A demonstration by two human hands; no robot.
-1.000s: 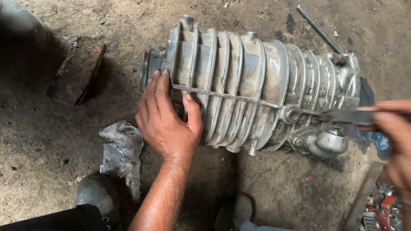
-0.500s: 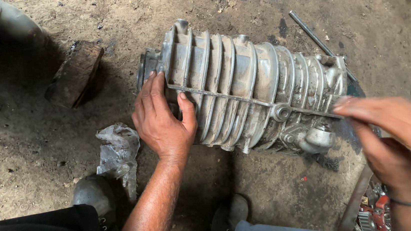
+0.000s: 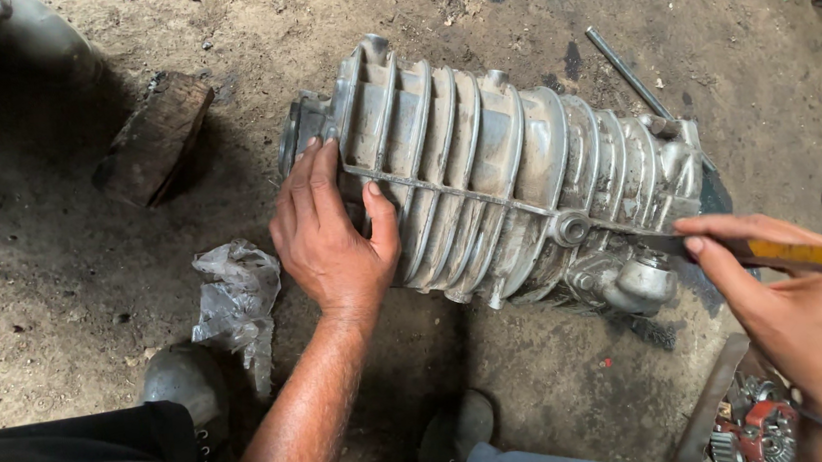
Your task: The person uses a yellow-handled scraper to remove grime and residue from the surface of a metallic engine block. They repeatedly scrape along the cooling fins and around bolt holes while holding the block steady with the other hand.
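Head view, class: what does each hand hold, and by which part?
The right hand pinches a yellow-handled tool where handle meets blade. The left hand lies flat on the ribbed metal casing, near its left end, gripping nothing.

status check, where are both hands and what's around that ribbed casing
Left hand flat on the grey ribbed metal casing, steadying. Right hand grips a yellow-handled tool, tip at the casing's right end. Crumpled plastic bag, thin steel rod alongside on dirt.

A repair workshop: oil-stained dirt floor (image 3: 88, 322), ribbed metal engine casing (image 3: 496, 173), loose steel rod (image 3: 627, 72), scattered gears (image 3: 752, 429).
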